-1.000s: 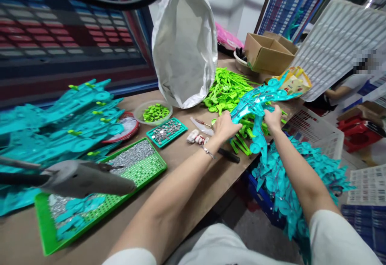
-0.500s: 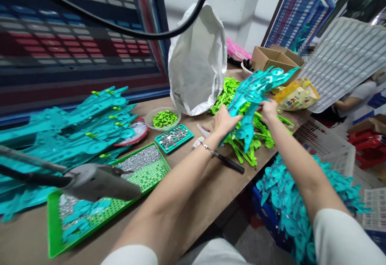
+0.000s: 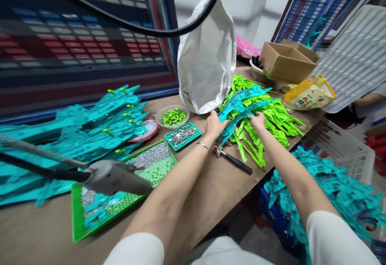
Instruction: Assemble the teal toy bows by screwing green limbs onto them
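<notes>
Both my hands hold a bunch of teal plastic parts (image 3: pixel 241 104) that lies low over a pile of bright green plastic parts (image 3: pixel 271 116) on the wooden table (image 3: pixel 211 188). My left hand (image 3: pixel 214 125) grips the bunch's near left end with its fingers closed. My right hand (image 3: pixel 258 121) grips the near right side, fingers curled on it. A black-handled tool (image 3: pixel 237 163) lies on the table just below my hands.
A large stack of teal parts (image 3: pixel 75 132) covers the table's left. A green tray (image 3: pixel 126 184) holds small metal pieces, with a grey tool (image 3: pixel 117 178) hanging over it. A small teal tray (image 3: pixel 182 135), a bowl of green bits (image 3: pixel 175 117), a white bag (image 3: pixel 208 60), a cardboard box (image 3: pixel 286 60) stand behind. A crate of teal parts (image 3: pixel 331 192) sits at right.
The teal bunch was lifted from the crate at right, raised over the table, then lowered onto the green pile. Both hands moved left and down with it.
</notes>
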Demonstrator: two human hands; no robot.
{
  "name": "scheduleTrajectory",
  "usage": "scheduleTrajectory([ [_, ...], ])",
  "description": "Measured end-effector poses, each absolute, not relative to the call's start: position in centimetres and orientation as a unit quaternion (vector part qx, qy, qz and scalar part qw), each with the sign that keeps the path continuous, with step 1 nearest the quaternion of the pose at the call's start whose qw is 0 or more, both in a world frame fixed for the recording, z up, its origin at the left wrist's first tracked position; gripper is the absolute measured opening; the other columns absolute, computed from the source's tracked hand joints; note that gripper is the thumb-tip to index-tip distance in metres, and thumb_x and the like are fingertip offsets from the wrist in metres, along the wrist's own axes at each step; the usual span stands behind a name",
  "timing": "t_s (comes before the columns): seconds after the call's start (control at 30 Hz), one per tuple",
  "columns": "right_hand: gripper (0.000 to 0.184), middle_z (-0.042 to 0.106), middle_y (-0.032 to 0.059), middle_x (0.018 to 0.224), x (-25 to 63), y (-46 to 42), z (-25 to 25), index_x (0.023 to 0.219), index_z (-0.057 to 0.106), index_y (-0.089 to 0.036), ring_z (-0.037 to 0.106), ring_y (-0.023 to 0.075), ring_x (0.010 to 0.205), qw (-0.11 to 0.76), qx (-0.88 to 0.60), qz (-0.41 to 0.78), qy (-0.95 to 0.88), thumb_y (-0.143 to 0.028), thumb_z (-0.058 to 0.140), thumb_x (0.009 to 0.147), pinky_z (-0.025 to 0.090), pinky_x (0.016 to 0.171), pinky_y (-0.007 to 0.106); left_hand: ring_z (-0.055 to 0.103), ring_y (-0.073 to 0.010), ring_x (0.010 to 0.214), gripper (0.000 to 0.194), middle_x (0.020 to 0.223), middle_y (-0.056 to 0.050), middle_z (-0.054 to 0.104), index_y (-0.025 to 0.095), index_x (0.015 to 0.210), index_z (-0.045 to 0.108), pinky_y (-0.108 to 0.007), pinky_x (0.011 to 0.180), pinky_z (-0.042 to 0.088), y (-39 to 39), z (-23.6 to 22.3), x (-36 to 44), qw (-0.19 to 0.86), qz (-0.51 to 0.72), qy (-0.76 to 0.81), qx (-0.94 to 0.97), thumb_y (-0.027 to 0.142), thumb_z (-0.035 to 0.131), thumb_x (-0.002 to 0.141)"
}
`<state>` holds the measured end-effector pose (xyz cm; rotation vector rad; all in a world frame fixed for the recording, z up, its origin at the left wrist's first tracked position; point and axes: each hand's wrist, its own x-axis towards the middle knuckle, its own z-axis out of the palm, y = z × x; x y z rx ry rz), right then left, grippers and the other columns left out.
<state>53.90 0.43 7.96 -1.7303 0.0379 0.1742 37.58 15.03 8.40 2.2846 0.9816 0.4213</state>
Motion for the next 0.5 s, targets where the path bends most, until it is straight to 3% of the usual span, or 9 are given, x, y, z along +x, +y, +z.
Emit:
scheduleTrajectory([
  [0.1, 0.063, 0.049, 0.0124, 0.143, 52.9, -0.3, 10.9, 0.138, 0.044, -0.020, 0.058, 0.0202, 0.120, 0.627, -0.776, -0.066, -0.021, -0.011, 0.061, 0.079, 0.052, 0.102, 0.034, 0.069, -0.0297, 0.115, 0.055, 0.122, -0.013, 0.071, 0.023, 0.123, 0.048, -0.034, 0.090, 0.050, 13.7, 9.7, 35.6, 0.295, 0.194, 0.364, 0.862, 0.058, 0.070, 0.086],
  [0.17, 0.065, 0.041, 0.0137, 0.150, 51.2, -1.1, 12.8, 0.141, 0.039, -0.020, 0.054, 0.0222, 0.127, 0.598, -0.777, -0.174, -0.086, -0.010, 0.050, 0.078, 0.047, 0.109, 0.041, 0.070, -0.0295, 0.109, 0.054, 0.116, -0.011, 0.072, 0.023, 0.122, 0.049, -0.034, 0.085, 0.051, 12.4, 10.4, 33.1, 0.289, 0.219, 0.360, 0.860, 0.057, 0.070, 0.086],
  [0.23, 0.064, 0.044, 0.0153, 0.146, 48.7, -2.5, 14.5, 0.139, 0.043, -0.019, 0.052, 0.0276, 0.131, 0.518, -0.767, -0.308, -0.221, -0.010, 0.048, 0.076, 0.044, 0.112, 0.050, 0.071, -0.0287, 0.104, 0.052, 0.110, -0.009, 0.073, 0.024, 0.120, 0.050, -0.033, 0.081, 0.051, 11.0, 10.8, 29.3, 0.289, 0.233, 0.355, 0.858, 0.055, 0.072, 0.084],
  [0.3, 0.065, 0.048, 0.0151, 0.145, 45.5, -4.2, 16.0, 0.142, 0.045, -0.022, 0.045, 0.0341, 0.141, 0.402, -0.745, -0.378, -0.375, -0.013, 0.050, 0.077, 0.034, 0.118, 0.060, 0.072, -0.0258, 0.098, 0.046, 0.105, -0.006, 0.073, 0.026, 0.117, 0.051, -0.032, 0.079, 0.051, 9.7, 10.8, 24.4, 0.302, 0.238, 0.344, 0.856, 0.054, 0.071, 0.086],
  [0.4, 0.081, 0.048, 0.0120, 0.153, 40.2, -6.1, 17.3, 0.155, 0.035, -0.025, 0.037, 0.0383, 0.148, 0.250, -0.744, -0.319, -0.531, -0.017, 0.057, 0.078, 0.018, 0.123, 0.066, 0.071, -0.0243, 0.087, 0.041, 0.093, -0.002, 0.071, 0.028, 0.105, 0.053, -0.033, 0.075, 0.052, 8.4, 10.4, 15.8, 0.313, 0.227, 0.336, 0.859, 0.054, 0.074, 0.082],
  [0.5, 0.089, 0.055, 0.0111, 0.148, 35.2, -6.6, 16.4, 0.162, 0.023, -0.027, 0.051, 0.0361, 0.137, 0.197, -0.749, -0.237, -0.586, -0.021, 0.060, 0.081, 0.019, 0.124, 0.063, 0.070, -0.0225, 0.081, 0.033, 0.090, 0.000, 0.070, 0.029, 0.102, 0.053, -0.035, 0.075, 0.053, 8.3, 9.8, 7.1, 0.308, 0.219, 0.356, 0.855, 0.050, 0.072, 0.085],
])
